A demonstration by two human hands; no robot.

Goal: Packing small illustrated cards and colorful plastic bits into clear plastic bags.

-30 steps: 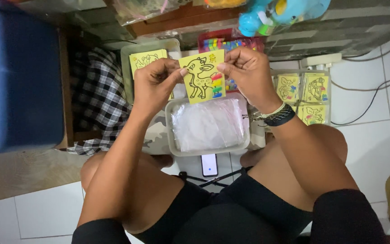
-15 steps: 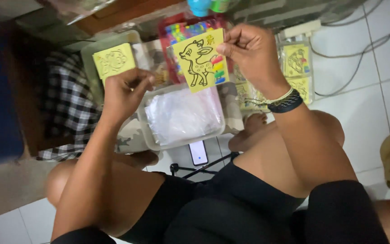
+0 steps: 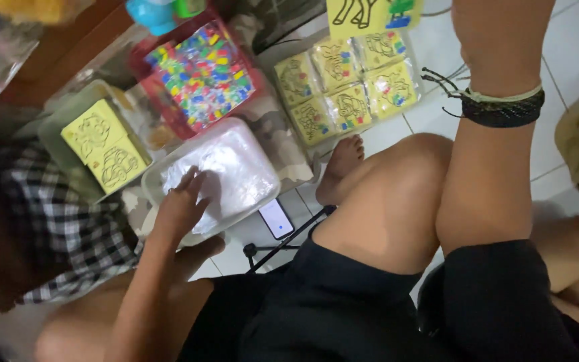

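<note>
Left hand [image 3: 182, 204], emptied of its card, now flat in clear bag tub [image 3: 236, 164]; right grip unseen, yellow card [image 3: 370, 13] raised.

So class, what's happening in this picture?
A person sits on a tiled floor sorting small yellow picture cards. The left hand rests palm-down in a clear plastic tub of thin transparent sleeves. The right arm is raised; its hand is out of view, with one yellow card showing at the top edge. A tray beside the tub holds two loose yellow cards, bagged cards lie on the floor, and a phone lies near the foot.
</note>
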